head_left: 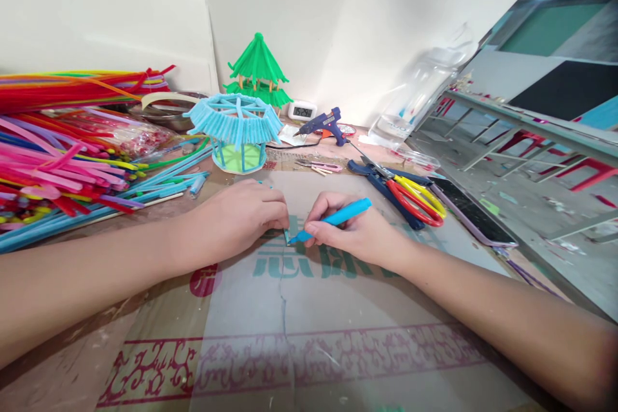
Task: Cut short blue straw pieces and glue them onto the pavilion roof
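Note:
My right hand (352, 232) grips a blue craft knife or pen (333, 219), its tip pointing left and down onto the cardboard sheet (290, 347). My left hand (246, 215) is closed, its fingertips pinching a small light blue piece (286, 236) right at that tip. Both hands rest on the cardboard. Behind them stands a light blue straw pavilion (236, 129) with a green base, and farther back a green straw pavilion (258, 71).
A heap of coloured straws (58, 148) fills the left side. Red-and-yellow scissors (415, 196), blue pliers, a blue glue gun (323, 123) and a phone (470, 209) lie to the right. A small digital clock (302, 111) stands by the wall.

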The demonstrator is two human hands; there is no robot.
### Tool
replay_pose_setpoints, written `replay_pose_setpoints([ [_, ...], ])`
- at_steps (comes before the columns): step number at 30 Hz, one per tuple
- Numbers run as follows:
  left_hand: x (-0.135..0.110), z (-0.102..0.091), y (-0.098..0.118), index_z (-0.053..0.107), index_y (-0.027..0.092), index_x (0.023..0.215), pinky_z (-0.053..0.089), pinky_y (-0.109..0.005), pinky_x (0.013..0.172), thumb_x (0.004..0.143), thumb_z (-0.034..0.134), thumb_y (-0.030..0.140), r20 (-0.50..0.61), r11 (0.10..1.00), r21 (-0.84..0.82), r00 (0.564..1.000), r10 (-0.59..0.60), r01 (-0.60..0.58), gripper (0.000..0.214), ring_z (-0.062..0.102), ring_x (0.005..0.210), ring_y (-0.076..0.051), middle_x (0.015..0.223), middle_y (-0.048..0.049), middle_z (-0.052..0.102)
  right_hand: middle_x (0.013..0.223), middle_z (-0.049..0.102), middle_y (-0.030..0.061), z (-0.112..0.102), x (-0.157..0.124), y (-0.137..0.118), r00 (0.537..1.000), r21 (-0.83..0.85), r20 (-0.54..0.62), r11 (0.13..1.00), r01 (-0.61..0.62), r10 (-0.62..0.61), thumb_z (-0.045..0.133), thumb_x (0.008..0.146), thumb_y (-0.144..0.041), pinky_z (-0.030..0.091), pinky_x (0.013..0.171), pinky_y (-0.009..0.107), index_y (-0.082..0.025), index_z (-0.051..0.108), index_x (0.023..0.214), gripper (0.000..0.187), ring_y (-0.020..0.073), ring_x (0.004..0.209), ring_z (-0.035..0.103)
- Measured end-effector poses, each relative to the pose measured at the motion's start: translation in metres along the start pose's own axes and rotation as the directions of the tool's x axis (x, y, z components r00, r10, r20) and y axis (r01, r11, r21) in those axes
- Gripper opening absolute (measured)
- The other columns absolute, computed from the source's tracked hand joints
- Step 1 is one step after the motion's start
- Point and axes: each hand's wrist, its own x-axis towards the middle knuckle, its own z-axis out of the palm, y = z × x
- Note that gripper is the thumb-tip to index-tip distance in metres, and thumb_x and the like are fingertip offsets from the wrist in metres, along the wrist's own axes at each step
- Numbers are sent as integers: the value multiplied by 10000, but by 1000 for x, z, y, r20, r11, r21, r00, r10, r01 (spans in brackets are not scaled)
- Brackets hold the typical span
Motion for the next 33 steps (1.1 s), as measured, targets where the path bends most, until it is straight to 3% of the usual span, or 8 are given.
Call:
replay_pose_setpoints([
  [8, -1, 1, 0, 678, 199, 854, 374, -305, 699, 921, 538, 55, 21, 1000, 4, 1000, 1, -1, 212, 617, 771, -171, 817, 5, 684, 615, 656, -11, 0, 0, 2, 999, -108, -33, 993, 38, -42, 692, 843, -306, 387, 457, 219, -200, 566, 733, 198, 128, 555, 632],
  [13, -1, 0, 0, 679, 199, 860, 374, -307, 702, 931, 531, 62, 8, 1000, 1, 1000, 3, -3, 214, 613, 770, -169, 818, 3, 682, 661, 690, 0, 0, 1, 2, 1000, -41, -8, 999, 18, -19, 718, 833, -336, 455, 507, 226, -199, 582, 783, 200, 150, 626, 684],
  [17, -1, 0, 1, 679, 199, 846, 380, -306, 699, 936, 518, 69, 12, 1000, 7, 1000, 3, -4, 226, 611, 768, -168, 816, -1, 682, 635, 676, -5, 0, 1, 1, 999, -89, -28, 996, 15, -18, 733, 819, -318, 410, 467, 220, -200, 577, 744, 210, 139, 586, 663],
  [22, 0, 0, 0, 683, 198, 861, 382, -308, 700, 945, 513, 82, 10, 1000, 2, 1000, 0, 0, 223, 615, 772, -170, 813, -4, 683, 671, 699, 0, 1, 0, 1, 1000, -7, -3, 1000, -4, 4, 733, 820, -325, 463, 515, 225, -203, 586, 779, 195, 152, 637, 700],
  [27, 0, 0, 0, 684, 197, 853, 382, -307, 700, 943, 501, 73, 18, 1000, 2, 1000, -1, 1, 239, 612, 762, -163, 811, -3, 685, 633, 676, -7, 1, 0, 3, 999, -71, -26, 997, 17, -19, 715, 830, -319, 421, 472, 225, -206, 570, 746, 202, 148, 598, 676],
  [33, -1, 0, 0, 686, 200, 862, 378, -310, 696, 948, 527, 88, 16, 1000, 4, 1000, -1, 1, 213, 606, 762, -169, 820, 0, 676, 720, 718, 14, 0, 1, 1, 998, -50, -18, 997, 59, -60, 731, 835, -330, 482, 547, 239, -196, 608, 802, 184, 137, 635, 660],
])
